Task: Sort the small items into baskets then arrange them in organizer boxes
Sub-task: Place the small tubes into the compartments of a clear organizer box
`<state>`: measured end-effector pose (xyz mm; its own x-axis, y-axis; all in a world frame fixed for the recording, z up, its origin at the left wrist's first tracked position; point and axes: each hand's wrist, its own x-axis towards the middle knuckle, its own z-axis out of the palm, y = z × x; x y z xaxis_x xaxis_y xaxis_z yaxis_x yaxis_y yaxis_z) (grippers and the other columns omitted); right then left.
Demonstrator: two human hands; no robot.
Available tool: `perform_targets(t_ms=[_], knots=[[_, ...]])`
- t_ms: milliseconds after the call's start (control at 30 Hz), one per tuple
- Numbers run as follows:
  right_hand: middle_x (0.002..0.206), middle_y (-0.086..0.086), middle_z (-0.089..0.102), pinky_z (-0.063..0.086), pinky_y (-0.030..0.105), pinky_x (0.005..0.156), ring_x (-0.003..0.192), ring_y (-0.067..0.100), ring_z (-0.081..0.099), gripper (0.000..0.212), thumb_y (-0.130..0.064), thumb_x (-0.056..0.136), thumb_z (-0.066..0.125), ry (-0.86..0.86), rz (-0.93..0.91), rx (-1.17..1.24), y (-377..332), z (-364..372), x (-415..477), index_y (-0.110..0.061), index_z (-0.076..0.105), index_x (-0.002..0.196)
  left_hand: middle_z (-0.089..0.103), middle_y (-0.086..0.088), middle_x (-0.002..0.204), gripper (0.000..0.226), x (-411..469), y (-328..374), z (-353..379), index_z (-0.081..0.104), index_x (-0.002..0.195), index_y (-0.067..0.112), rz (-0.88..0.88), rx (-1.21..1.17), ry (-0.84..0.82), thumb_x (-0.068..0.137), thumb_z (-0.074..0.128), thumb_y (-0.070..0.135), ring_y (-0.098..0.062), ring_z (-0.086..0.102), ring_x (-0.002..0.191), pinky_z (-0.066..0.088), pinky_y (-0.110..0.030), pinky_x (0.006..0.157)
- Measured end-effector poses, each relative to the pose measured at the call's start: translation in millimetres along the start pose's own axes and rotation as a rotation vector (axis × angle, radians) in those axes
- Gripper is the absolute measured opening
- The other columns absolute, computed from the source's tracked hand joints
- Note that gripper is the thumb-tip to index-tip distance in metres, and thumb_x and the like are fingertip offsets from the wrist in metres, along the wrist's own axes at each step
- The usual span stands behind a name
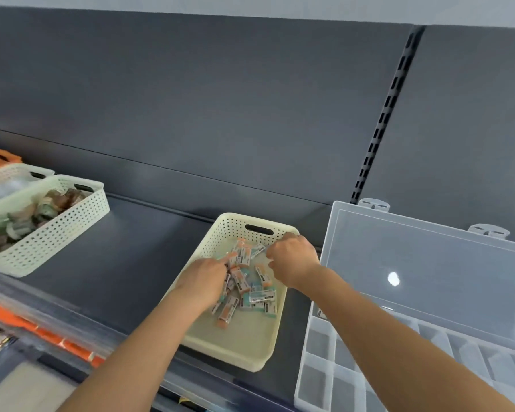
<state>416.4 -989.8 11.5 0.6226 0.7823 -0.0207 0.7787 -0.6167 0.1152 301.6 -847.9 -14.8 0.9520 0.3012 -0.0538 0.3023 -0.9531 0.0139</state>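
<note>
Both hands in the cream basket

Both forearms reach forward into the cream basket (pixel 235 358), just left of the open organizer box (pixel 339 367). The left hand (pixel 204 275) lies palm down on the small packets (pixel 244 281), index finger straight. The right hand (pixel 292 257) curls knuckles-up at the far corner. Neither hand's grip can be made out.

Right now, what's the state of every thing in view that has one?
cream basket, part-filled with small packets
organizer box, lid open, visible compartments empty
green basket, heaped with items
white basket, contents blurred
left hand, on the small packets, grip unclear
right hand, fingers curled in cream basket, grip unclear
</note>
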Motion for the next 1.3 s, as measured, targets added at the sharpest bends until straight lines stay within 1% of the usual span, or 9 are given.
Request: perform_targets(t_ms=[100,167,433,600,667,767,900,1067,1300], knots=[[0.106,0.006,0.061,0.041,0.030,0.083,0.102,0.023,0.049,0.026,-0.007,0.087,0.050,-0.095,0.063,-0.081,-4,8,19,-0.015,0.061,0.110,0.061,-0.003,0.092,0.036,6,-5,6,0.059,0.122,0.014,0.054,-0.019,0.022,0.092,0.043,0.002,-0.022,0.057,0.084,0.051,-0.035,0.077],[0.102,0.006,0.059,0.038,0.029,0.078,0.097,0.023,0.049,0.027,-0.005,0.087,0.048,-0.135,0.081,-0.129,-9,12,28,-0.013,0.060,0.111,0.065,-0.005,0.100,0.028,10,-8,9,0.063,0.113,0.013,0.067,-0.019,0.020,0.093,0.045,0.006,-0.022,0.060,0.090,0.051,-0.035,0.083],[0.096,0.004,0.063,0.038,0.032,0.068,0.078,0.022,0.049,0.022,-0.008,0.091,0.045,-0.170,0.098,0.007,-16,20,46,-0.013,0.060,0.105,0.065,0.000,0.094,0.019,17,-9,16,0.061,0.095,0.018,0.020,-0.234,0.091,0.086,0.046,0.009,-0.019,0.060,0.084,0.049,-0.030,0.074],[0.099,0.004,0.062,0.042,0.034,0.067,0.084,0.023,0.055,0.017,-0.010,0.091,0.050,-0.193,0.054,0.098,-15,18,47,-0.014,0.057,0.106,0.061,0.000,0.101,0.029,22,-8,15,0.064,0.104,0.016,-0.005,-0.200,-0.054,0.083,0.051,0.001,-0.018,0.059,0.090,0.052,-0.034,0.081],[0.097,0.004,0.063,0.043,0.033,0.065,0.081,0.022,0.055,0.013,-0.010,0.091,0.051,-0.176,0.055,0.106,-15,19,46,-0.013,0.058,0.102,0.058,0.000,0.103,0.028,22,-9,11,0.059,0.107,0.018,0.010,-0.237,-0.040,0.084,0.053,0.003,-0.017,0.057,0.090,0.048,-0.030,0.075],[0.100,0.005,0.063,0.042,0.032,0.063,0.081,0.023,0.055,0.015,-0.014,0.092,0.048,-0.084,0.086,0.237,-13,16,42,-0.014,0.051,0.106,0.058,0.006,0.101,0.031,20,-11,1,0.054,0.111,0.028,-0.018,-0.369,-0.027,0.087,0.056,0.009,-0.013,0.056,0.082,0.045,-0.028,0.064],[0.104,-0.001,0.067,0.050,0.032,0.069,0.090,0.025,0.061,0.024,-0.018,0.093,0.047,0.140,0.126,0.527,-5,-1,28,-0.019,0.053,0.116,0.063,0.009,0.103,0.031,15,-8,-19,0.061,0.113,0.029,-0.041,-0.577,0.073,0.084,0.068,0.024,-0.010,0.057,0.081,0.044,-0.022,0.063],[0.080,-0.002,0.069,0.051,0.032,0.067,0.075,0.022,0.062,0.012,-0.022,0.090,0.056,0.410,0.207,0.721,19,-21,-20,-0.022,0.064,0.099,0.061,0.012,0.072,0.015,11,23,-40,0.064,0.085,0.027,-0.020,-0.778,0.260,0.078,0.074,0.018,0.000,0.054,0.058,0.035,-0.010,0.048],[0.082,-0.004,0.068,0.048,0.019,0.068,0.069,0.012,0.058,0.009,-0.012,0.082,0.068,0.543,0.293,0.819,66,-15,-101,-0.016,0.071,0.090,0.059,0.008,0.097,0.026,11,101,-41,0.070,0.110,0.018,0.227,-0.763,0.301,0.088,0.062,0.007,-0.006,0.052,0.078,0.037,-0.007,0.070]])
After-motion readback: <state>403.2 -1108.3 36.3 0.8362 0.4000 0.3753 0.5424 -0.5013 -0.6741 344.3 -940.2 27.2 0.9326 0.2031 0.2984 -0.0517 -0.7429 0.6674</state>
